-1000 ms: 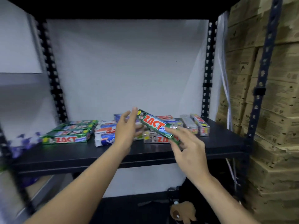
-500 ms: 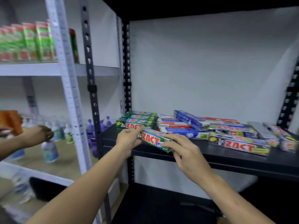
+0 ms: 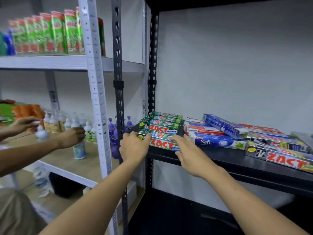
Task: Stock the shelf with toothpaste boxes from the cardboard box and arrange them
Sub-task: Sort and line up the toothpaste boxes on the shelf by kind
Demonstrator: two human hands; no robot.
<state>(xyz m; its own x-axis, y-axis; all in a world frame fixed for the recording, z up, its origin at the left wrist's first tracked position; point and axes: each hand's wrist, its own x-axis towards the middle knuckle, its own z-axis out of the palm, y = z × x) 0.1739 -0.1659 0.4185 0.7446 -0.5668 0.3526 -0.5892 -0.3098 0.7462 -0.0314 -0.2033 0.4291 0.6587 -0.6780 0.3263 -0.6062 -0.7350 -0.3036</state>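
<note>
On the black metal shelf's (image 3: pixel 220 158) front edge: a green toothpaste box (image 3: pixel 160 144).
Long glossy carton, lying flat; left hand's (image 3: pixel 133 147) thumb on its left end, grip unclear; right hand's (image 3: pixel 189 154) straight fingers touch its right end.

Green packets (image 3: pixel 55 31) on white rack (image 3: pixel 94 73), small bottles (image 3: pixel 79 150) below, purple bottles (image 3: pixel 115 148)
</note>
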